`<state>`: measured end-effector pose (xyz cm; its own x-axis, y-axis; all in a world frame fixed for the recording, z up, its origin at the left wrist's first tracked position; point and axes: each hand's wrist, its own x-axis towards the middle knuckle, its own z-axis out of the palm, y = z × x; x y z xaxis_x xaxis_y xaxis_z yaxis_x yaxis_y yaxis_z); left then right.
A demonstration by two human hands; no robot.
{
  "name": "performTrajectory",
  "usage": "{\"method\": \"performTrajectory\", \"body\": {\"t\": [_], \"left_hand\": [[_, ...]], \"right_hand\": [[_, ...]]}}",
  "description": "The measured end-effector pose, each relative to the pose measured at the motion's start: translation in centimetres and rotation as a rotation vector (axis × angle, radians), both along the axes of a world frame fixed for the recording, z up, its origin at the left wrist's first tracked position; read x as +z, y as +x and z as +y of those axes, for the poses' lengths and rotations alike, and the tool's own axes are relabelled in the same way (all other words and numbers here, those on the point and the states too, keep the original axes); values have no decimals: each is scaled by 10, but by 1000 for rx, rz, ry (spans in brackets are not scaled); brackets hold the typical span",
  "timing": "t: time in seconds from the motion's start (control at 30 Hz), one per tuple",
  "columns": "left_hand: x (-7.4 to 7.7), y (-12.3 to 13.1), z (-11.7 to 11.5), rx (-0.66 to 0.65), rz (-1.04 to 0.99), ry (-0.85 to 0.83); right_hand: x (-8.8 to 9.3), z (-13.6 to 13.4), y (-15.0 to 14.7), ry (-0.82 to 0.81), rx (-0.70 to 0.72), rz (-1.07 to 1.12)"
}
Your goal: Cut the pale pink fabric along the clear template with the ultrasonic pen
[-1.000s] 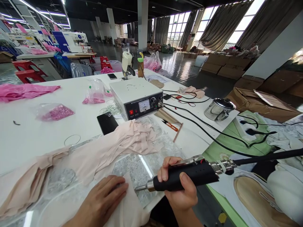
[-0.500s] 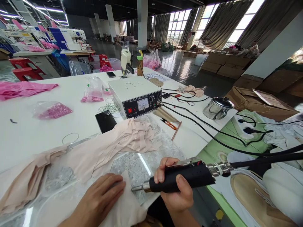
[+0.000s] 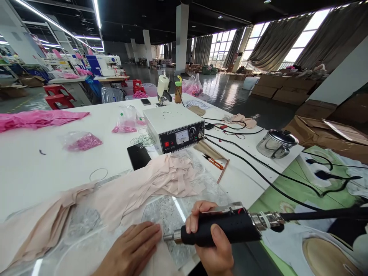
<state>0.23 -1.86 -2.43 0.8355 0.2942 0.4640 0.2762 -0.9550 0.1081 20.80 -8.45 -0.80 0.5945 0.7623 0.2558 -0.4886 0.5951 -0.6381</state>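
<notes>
My right hand [image 3: 215,245] is wrapped round a black corded handheld ultrasonic tool [image 3: 221,227]. Its slim metal tip points left, close beside the fingertips of my left hand [image 3: 135,247]. That left hand lies flat, fingers stretched out and close together, on a pale pink piece of fabric [image 3: 162,258] at the near table edge. Whether the tip touches the cloth I cannot tell. Beyond the hands, a heap of pale pink fabric strips [image 3: 161,176] rests on a clear plastic sheet [image 3: 165,207]. Another folded stack of fabric [image 3: 48,226] lies to the left.
A white control box [image 3: 175,122] with a dial stands behind the strips, a black phone [image 3: 138,156] beside it. Orange thread snips [image 3: 213,161] lie to its right. Black cables [image 3: 247,159] run rightward past a lidded glass pot [image 3: 276,143]. Bags of pink pieces [image 3: 83,142] sit left.
The view has tilted up and turned left, so the table appears lower and farther right. The tool in my right hand has shifted slightly left, its tip nearer my left fingertips.
</notes>
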Motion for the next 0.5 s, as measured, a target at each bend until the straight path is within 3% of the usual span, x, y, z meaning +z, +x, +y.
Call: {"method": "performTrajectory", "body": {"t": [0.3, 0.5], "left_hand": [[0, 1, -4, 9, -34, -44], [-8, -2, -2, -15, -46, -56]], "right_hand": [[-11, -8, 4, -8, 75, -61], [-11, -11, 4, 10, 75, -90]]}}
